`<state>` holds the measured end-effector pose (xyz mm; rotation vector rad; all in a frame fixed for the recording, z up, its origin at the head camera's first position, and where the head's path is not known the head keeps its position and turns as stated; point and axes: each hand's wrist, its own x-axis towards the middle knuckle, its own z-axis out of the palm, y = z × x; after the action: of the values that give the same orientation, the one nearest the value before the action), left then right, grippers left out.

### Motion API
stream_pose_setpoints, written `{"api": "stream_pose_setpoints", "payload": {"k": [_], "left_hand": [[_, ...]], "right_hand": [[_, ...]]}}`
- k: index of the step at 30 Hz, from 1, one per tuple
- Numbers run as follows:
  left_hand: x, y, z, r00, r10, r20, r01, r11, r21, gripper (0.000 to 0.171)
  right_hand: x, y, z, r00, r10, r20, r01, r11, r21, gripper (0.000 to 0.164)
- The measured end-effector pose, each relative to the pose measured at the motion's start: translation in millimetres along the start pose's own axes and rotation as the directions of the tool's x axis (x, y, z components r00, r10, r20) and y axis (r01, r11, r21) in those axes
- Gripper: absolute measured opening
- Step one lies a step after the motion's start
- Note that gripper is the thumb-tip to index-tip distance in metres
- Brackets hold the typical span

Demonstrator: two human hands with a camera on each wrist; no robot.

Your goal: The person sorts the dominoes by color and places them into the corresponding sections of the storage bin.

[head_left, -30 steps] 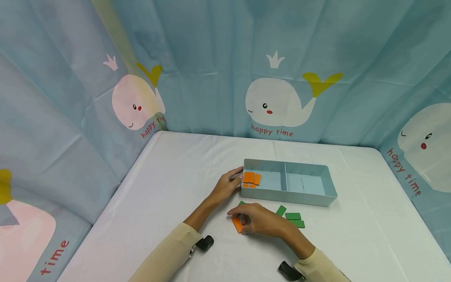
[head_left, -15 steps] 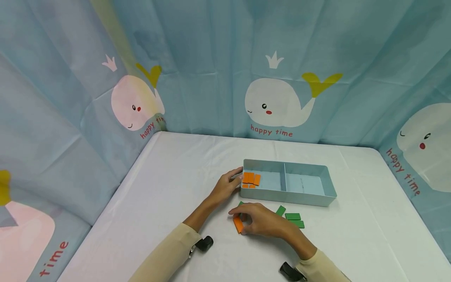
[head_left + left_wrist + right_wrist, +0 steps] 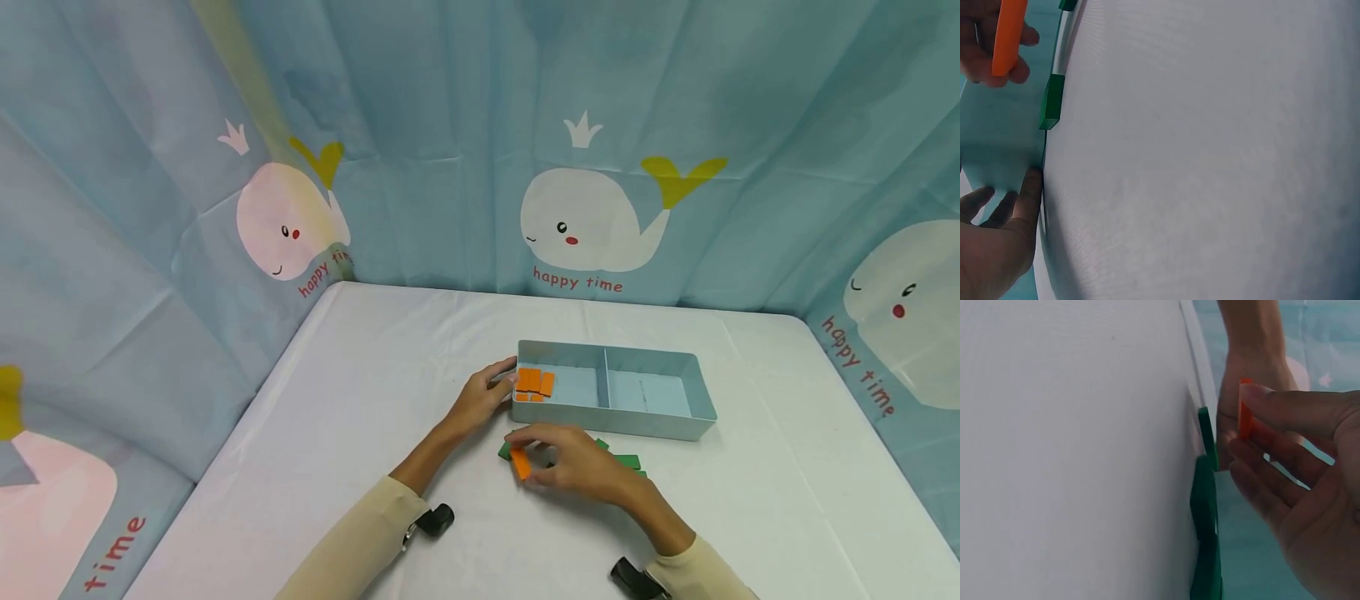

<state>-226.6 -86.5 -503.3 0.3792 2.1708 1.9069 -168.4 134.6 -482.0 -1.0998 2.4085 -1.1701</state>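
Pinching a small orange tile (image 3: 521, 464) between thumb and fingertips, the right hand (image 3: 581, 464) hangs over the desk (image 3: 360, 383), on the near side of a shallow grey-blue box (image 3: 615, 421). The tile is tilted and held clear of the white cloth (image 3: 292, 467), in front of the box's left half. The left hand (image 3: 480, 398) rests against the left end of the box, its fingers loosely extended and touching the wall there.

A divider (image 3: 603, 379) splits the box into left and right compartments. More orange tiles (image 3: 529, 381) lie grouped at the left end of the left compartment. Green tiles (image 3: 628, 461) lie on the cloth near the box: one just left of the held tile, others to the right, partly hidden by the right hand.

Both arms wear beige sleeves (image 3: 360, 533), with a black camera (image 3: 437, 520) at each wrist. On the far side hangs a blue curtain (image 3: 450, 208) printed with whales (image 3: 600, 221) and red "happy time" lettering.
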Motion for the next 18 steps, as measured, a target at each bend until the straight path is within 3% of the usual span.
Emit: {"api": "stream_pose_setpoints", "payload": {"k": [6, 13, 18], "left_hand": [[0.0, -0.7, 0.5, 1.000, 0.001, -0.023, 0.000, 0.999, 0.043, 0.055], [0.9, -2.0, 0.6, 1.000, 0.007, -0.015, -0.006, 1.000, 0.018, 0.056], [1.0, -2.4, 0.6, 0.999, 0.008, -0.031, -0.007, 0.999, 0.042, 0.056]], "right_hand": [[-8, 0, -11, 0.999, 0.049, -0.024, -0.046, 0.995, 0.089, 0.054], [-15, 3, -23, 0.994, 0.002, -0.106, 0.009, 0.995, 0.102, 0.052], [-20, 5, -29, 0.987, 0.009, -0.159, 0.005, 0.996, 0.087, 0.053]]}}
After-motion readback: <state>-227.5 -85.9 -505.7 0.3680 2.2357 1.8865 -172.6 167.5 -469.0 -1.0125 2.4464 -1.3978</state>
